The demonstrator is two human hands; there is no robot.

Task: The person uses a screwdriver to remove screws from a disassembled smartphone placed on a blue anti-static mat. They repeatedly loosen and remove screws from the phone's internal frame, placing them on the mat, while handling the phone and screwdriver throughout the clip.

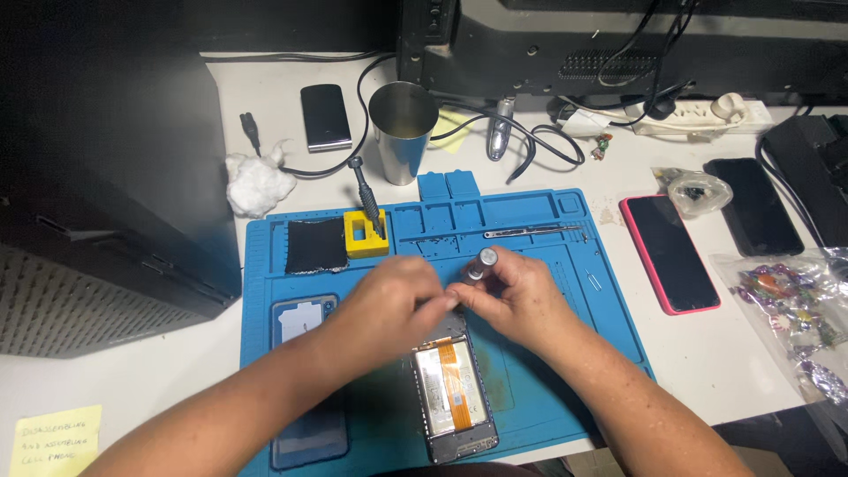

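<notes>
Blue rubbery mat [530,371] is carrying an opened phone [455,397] near its front edge. The right hand [517,296] is gripping a metallic cylindrical screwdriver [481,263]; the left hand [393,305] is pinching its tip above the phone.

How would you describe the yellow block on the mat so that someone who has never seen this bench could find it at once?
Start at the blue work mat that covers the middle of the white desk. Along its far edge, right of a black square pad, sits the small yellow holder. It is the only yellow thing on the mat, and a dark-handled tool stands tilted in it.
</notes>
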